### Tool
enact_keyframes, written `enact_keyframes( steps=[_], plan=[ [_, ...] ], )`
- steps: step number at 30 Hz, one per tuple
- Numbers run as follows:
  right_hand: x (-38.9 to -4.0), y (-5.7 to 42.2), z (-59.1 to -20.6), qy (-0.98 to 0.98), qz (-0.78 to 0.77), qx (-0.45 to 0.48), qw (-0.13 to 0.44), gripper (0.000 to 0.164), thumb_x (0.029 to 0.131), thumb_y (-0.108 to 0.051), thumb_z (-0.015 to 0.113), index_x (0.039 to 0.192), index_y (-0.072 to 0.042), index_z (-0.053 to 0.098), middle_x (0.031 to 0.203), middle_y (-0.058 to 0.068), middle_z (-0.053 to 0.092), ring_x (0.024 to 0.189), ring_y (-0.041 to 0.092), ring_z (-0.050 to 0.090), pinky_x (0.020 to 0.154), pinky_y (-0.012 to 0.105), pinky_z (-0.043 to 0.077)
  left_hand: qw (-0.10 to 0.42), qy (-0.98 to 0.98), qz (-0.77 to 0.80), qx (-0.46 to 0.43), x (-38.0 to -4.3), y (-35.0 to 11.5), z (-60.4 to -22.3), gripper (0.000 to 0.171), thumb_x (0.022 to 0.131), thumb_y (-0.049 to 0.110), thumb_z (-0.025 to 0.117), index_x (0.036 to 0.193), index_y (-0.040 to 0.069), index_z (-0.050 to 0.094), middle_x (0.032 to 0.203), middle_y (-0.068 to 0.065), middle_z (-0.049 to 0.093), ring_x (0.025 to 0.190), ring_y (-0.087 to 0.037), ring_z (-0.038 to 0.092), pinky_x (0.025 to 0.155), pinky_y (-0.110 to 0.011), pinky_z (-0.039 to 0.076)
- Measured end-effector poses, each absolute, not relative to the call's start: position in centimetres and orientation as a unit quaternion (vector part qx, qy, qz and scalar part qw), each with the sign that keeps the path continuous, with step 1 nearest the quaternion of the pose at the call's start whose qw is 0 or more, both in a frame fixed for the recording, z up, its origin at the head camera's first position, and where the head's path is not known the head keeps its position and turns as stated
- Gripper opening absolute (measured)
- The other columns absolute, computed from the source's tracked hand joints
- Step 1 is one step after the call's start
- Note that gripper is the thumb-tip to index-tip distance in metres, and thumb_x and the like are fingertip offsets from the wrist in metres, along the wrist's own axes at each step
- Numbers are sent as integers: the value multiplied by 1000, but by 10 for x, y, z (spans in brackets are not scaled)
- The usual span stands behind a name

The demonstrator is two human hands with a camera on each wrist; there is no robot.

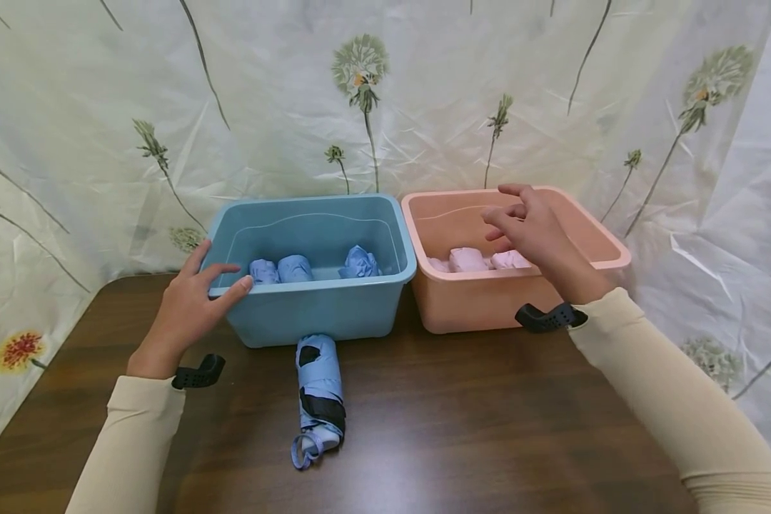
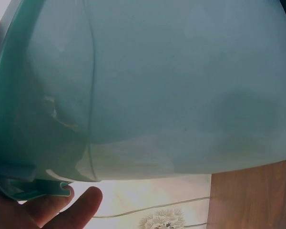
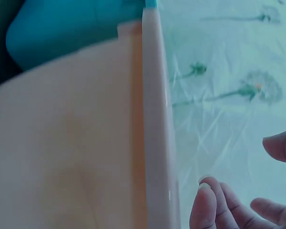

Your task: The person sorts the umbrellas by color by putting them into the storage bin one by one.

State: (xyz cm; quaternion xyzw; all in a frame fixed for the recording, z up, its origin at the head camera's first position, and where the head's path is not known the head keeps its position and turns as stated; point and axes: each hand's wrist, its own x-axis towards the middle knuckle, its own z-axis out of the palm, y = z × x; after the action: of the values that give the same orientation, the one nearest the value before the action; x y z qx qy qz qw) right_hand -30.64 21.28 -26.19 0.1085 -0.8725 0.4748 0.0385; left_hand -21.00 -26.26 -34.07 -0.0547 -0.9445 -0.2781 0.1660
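Note:
My left hand [image 1: 189, 303] rests at the front left corner of a blue plastic tub [image 1: 315, 307], its fingers spread over the rim. In the left wrist view, fingertips [image 2: 83, 207] show beside the rim's corner. Several blue fabric bundles [image 1: 295, 268] stand inside this tub. My right hand [image 1: 533, 232] hovers over a peach plastic tub [image 1: 475, 303], fingers loosely bent and holding nothing. Pale pink bundles [image 1: 467, 259] sit in it, partly behind the front wall. A folded blue umbrella [image 1: 321, 389] with a wrist loop lies before the blue tub.
The two tubs stand side by side on a dark wooden table [image 1: 456, 421]. Behind them hangs a pale curtain [image 1: 424, 107] printed with dandelions. Each wrist wears a black band [image 1: 546, 318].

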Motion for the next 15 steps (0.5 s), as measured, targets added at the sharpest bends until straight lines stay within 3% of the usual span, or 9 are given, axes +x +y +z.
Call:
enact_keyframes(
  steps=[15],
  plan=[
    [-272, 173, -260, -848, 496, 185, 11, 64, 93, -30, 65, 147, -14, 35, 105, 16, 64, 78, 17, 69, 64, 34, 57, 166, -942, -286, -58, -210, -264, -343, 57, 91, 55, 56, 121, 7, 65, 159, -14, 16, 134, -51, 31, 96, -72, 31]
  ],
)
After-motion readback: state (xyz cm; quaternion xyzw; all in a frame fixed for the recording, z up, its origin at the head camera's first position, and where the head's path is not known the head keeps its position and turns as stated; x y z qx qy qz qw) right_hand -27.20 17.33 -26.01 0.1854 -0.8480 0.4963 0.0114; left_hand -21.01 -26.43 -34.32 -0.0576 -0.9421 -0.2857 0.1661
